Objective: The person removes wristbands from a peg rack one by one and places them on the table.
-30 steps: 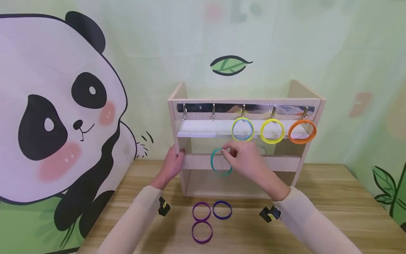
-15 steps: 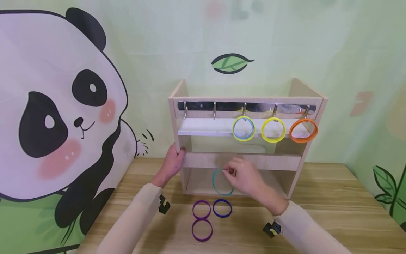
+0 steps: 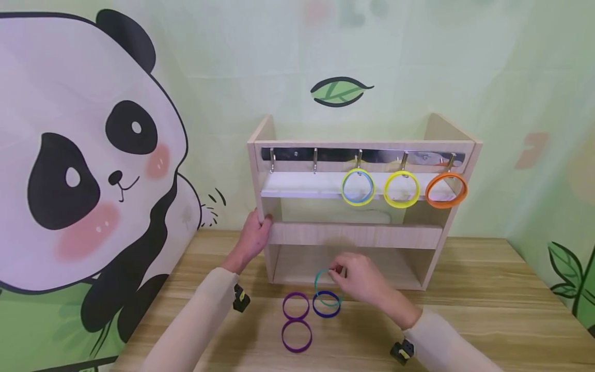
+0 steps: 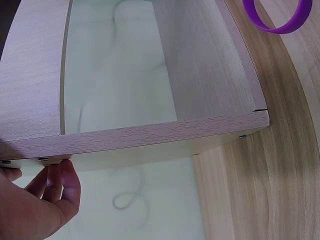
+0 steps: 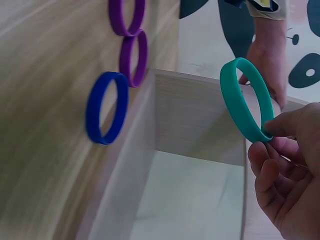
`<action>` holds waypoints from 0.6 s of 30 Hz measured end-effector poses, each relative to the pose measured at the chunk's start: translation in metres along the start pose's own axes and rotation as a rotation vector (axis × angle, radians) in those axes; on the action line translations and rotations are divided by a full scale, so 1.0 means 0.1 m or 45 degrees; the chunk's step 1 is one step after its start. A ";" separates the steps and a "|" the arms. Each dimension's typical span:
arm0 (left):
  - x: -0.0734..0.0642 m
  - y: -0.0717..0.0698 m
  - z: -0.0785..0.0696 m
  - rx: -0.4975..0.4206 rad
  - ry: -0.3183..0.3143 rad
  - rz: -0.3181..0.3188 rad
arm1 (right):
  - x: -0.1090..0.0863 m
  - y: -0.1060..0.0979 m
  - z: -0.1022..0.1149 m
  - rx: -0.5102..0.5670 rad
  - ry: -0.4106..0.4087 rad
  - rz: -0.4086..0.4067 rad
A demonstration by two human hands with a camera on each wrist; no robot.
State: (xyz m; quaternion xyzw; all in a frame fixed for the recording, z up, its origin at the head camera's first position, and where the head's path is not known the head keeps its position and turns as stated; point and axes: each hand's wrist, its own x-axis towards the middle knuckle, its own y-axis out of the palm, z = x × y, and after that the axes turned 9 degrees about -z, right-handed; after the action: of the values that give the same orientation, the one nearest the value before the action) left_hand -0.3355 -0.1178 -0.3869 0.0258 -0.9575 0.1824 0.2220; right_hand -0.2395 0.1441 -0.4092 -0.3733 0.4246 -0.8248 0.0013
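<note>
My right hand [image 3: 360, 276] pinches a teal silicone wristband [image 5: 231, 92] between thumb and fingers, in front of the shelf's bottom opening. In the head view the band's lower part overlaps a blue wristband [image 3: 327, 315]; the right wrist view has the two apart. My left hand [image 3: 253, 237] grips the left side panel [image 4: 130, 140] of a small wooden shelf [image 3: 353, 235]. Two purple wristbands [image 3: 296, 350] lie one in front of the other, left of the blue one. Yellow [image 3: 402, 205], orange [image 3: 446, 204] and paired yellow-and-light-blue wristbands [image 3: 358, 203] hang from hooks.
A metal hook rail [image 3: 339, 155] runs along the shelf's upper front; its two left hooks [image 3: 315, 161] hold no band. The wood-grain table [image 3: 483, 310] extends on both sides. Behind it hangs a pale green backdrop [image 3: 223, 103] with a printed panda [image 3: 74, 170].
My right hand has moved down with the teal wristband, from the middle crossbar to near the shelf's base, close to the blue band. My left hand stays on the side panel.
</note>
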 end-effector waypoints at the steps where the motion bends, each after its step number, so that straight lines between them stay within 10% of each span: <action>1: 0.00 0.00 0.00 0.002 -0.004 -0.002 | -0.02 0.01 -0.01 -0.002 0.006 0.014; 18: 0.01 0.02 0.01 0.035 -0.035 -0.025 | -0.31 0.24 -0.14 0.026 0.020 0.198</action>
State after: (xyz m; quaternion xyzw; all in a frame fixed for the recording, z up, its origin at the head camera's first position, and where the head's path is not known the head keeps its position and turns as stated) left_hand -0.3369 -0.1161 -0.3880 0.0408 -0.9576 0.1930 0.2101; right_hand -0.2335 0.1483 -0.4497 -0.3328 0.4438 -0.8294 0.0659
